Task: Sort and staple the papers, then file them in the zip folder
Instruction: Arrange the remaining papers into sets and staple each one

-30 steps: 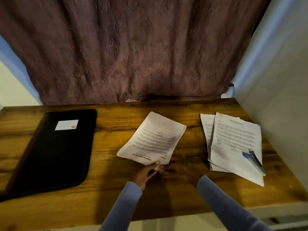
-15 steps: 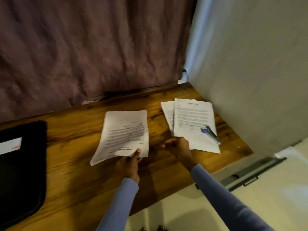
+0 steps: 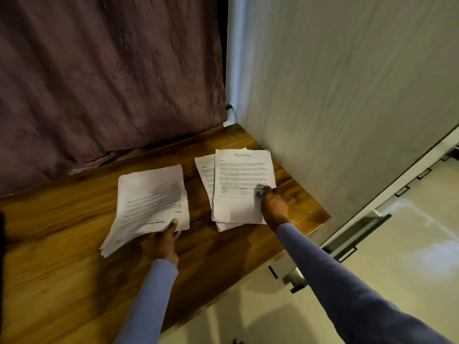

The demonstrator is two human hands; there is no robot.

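two stacks on the desk, one hand on each

the nearer stack of papers [image 3: 151,202] lies on the wooden desk [image 3: 62,269], its print upside down to the wearer, the near edges fanned out. the left hand [image 3: 161,242] reaches forward from a blue sleeve [image 3: 146,301] and grips that stack at its near edge, thumb pressed on top of the top sheet, the other fingers tucked under and out of sight.

just to its right, apart from it, a second stack [image 3: 238,189] lies close to the pale wall panel [image 3: 347,95], a few sheets peeking out at its left side. the right arm stretches out long, and the right hand [image 3: 274,208] rests at that stack's right edge, fingers curled around a small blue and grey stapler [image 3: 262,192] that sits on the top sheet. whether it is lifted or only touched, i cannot tell. a mauve curtain [image 3: 99,83] hangs behind the desk.
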